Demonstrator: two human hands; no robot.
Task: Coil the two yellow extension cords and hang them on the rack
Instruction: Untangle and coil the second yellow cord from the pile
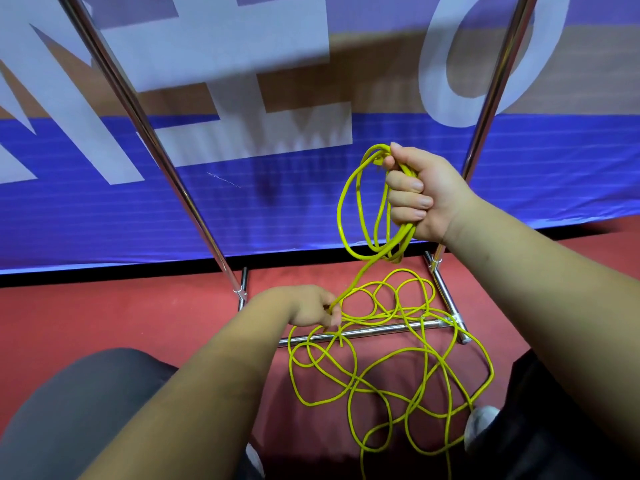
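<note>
My right hand (420, 194) is raised and grips a few hanging loops of yellow extension cord (349, 209). From those loops the cord runs down to my left hand (313, 308), which pinches it low near the floor. The loose cord (388, 372) lies in a tangled pile on the red floor, draped over the bottom bar of the chrome rack (374, 331). I cannot tell whether the pile is one cord or two. The rack's two uprights (138, 112) rise on the left and on the right, and its top is out of view.
A blue, white and tan banner (242, 209) hangs just behind the rack. Red floor (121, 317) spreads to the left. My knee in dark trousers (86, 403) is at lower left, and a shoe tip (479, 424) touches the pile at lower right.
</note>
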